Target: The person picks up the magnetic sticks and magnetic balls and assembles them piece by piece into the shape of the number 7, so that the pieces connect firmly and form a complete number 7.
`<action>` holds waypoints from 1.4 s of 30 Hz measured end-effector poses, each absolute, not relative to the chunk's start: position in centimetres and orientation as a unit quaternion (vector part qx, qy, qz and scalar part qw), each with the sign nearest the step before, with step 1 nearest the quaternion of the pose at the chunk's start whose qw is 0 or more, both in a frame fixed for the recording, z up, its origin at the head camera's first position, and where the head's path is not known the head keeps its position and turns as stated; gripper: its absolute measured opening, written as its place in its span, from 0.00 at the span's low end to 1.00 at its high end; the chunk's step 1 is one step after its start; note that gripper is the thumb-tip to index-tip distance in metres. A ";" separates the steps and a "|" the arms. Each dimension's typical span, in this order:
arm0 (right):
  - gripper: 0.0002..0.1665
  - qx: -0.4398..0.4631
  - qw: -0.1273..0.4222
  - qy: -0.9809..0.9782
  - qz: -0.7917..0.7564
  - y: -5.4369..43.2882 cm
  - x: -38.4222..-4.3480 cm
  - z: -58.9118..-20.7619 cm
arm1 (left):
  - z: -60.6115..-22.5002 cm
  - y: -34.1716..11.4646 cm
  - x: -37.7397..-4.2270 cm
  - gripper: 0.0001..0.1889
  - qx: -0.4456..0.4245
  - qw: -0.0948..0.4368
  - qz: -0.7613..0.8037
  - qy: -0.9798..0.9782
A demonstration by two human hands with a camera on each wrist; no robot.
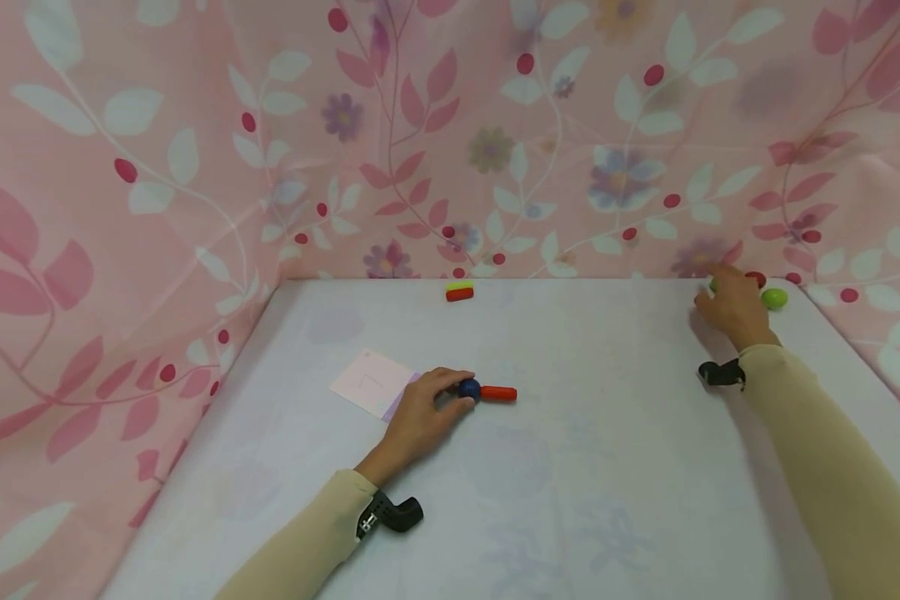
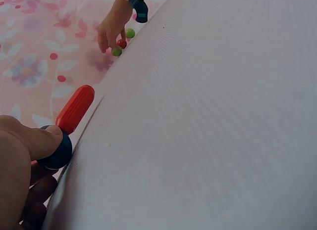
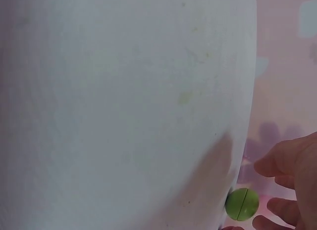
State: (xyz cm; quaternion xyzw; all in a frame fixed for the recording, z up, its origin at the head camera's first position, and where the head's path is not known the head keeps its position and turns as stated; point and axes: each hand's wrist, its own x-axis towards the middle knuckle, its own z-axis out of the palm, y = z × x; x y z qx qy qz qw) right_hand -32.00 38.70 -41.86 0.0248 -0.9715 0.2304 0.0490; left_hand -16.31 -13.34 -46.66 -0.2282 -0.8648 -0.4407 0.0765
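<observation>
My left hand [image 1: 426, 410] pinches a dark blue ball [image 1: 469, 389] between thumb and fingers over the middle of the table. From the ball's right side sticks out a ridged red stick [image 1: 499, 392], its other end free, as the left wrist view also shows. At the far right corner my right hand [image 1: 737, 308] reaches down with loosely bent fingers over a green ball [image 3: 242, 204] that has a seam line. Its fingertips are close beside this ball, with nothing gripped. A red ball [image 2: 122, 43] and a second green ball [image 1: 775, 299] sit right by that hand.
A pale card [image 1: 371, 383] with a purple edge lies flat beside the left hand, partly covered by it. Near the back edge lie a red stick [image 1: 460, 294] and a yellow one [image 1: 461, 286] together. Pink floral cloth [image 1: 420, 125] hangs behind the white table [image 1: 585, 467].
</observation>
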 end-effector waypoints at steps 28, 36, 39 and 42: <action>0.30 0.004 0.012 -0.973 0.231 40.1 -32.0 -41.7 | -46.6 -13.1 -16.2 0.20 -0.229 0.080 -0.446 -0.862; 0.32 -0.005 0.010 -0.971 0.238 40.4 -31.9 -42.5 | -46.5 -13.3 -16.1 0.20 -0.224 0.075 -0.452 -0.860; 0.31 -0.011 0.020 -0.971 0.238 40.4 -31.8 -42.6 | -46.5 -13.2 -16.2 0.20 -0.225 0.073 -0.450 -0.861; 0.31 -0.019 0.028 -0.970 0.239 40.3 -31.7 -42.6 | -46.5 -13.1 -16.2 0.20 -0.224 0.074 -0.447 -0.863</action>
